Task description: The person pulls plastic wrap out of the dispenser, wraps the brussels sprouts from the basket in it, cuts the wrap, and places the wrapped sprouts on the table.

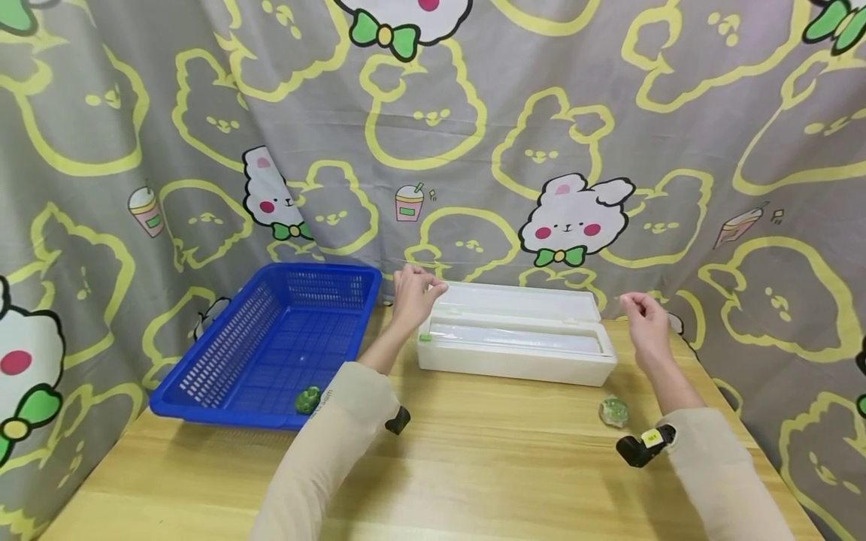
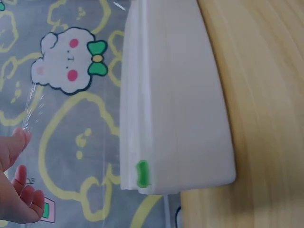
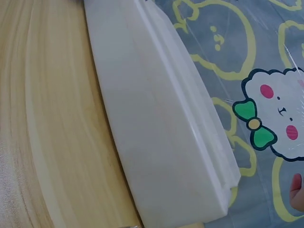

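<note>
Clear cling film point(image 2: 31, 107) runs up from the fingertips of my left hand point(image 1: 414, 297), which pinches its edge beyond the left end of a white film dispenser box point(image 1: 514, 366). The box's lid point(image 1: 517, 302) is tipped back, and a film roll point(image 1: 514, 338) lies inside. Past the box's right end, my right hand point(image 1: 647, 323) is raised with thumb and fingers together, pinching the film's other side. The film is nearly invisible in the head view; faint glints show in the wrist views. Only a fingertip point(image 3: 297, 192) of the right hand shows in the right wrist view.
A blue plastic basket point(image 1: 271, 415) stands at the left with a small green bundle point(image 1: 308, 400) inside. A similar green bundle point(image 1: 613, 412), seemingly film-wrapped, lies on the wooden table point(image 1: 487, 466) near my right wrist. A patterned curtain point(image 1: 467, 143) hangs behind.
</note>
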A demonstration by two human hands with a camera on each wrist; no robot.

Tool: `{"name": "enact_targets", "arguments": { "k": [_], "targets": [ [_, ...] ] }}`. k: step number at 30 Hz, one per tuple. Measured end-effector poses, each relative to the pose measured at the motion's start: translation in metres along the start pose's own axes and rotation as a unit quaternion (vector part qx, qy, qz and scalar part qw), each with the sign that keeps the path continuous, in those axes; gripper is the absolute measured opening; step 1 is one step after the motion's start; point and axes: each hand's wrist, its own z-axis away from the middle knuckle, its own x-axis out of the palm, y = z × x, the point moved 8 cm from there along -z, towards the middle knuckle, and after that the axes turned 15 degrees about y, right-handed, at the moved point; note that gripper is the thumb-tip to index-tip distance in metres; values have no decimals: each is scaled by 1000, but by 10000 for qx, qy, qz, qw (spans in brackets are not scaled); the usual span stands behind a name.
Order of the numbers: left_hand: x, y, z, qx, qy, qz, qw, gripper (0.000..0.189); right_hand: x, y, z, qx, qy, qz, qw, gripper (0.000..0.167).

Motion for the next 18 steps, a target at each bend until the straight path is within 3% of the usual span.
{"name": "enact_targets", "arguments": {
  "k": [10,18],
  "targets": [
    [-12,15,-5,-67,-4,228,9997,19,-8,-21,2,-96,194,-770,9968,20],
    [-23,29,-8,208,20,394,9990,19,-15,-34,3,-5,353,-1304,9908,23]
  ]
}}
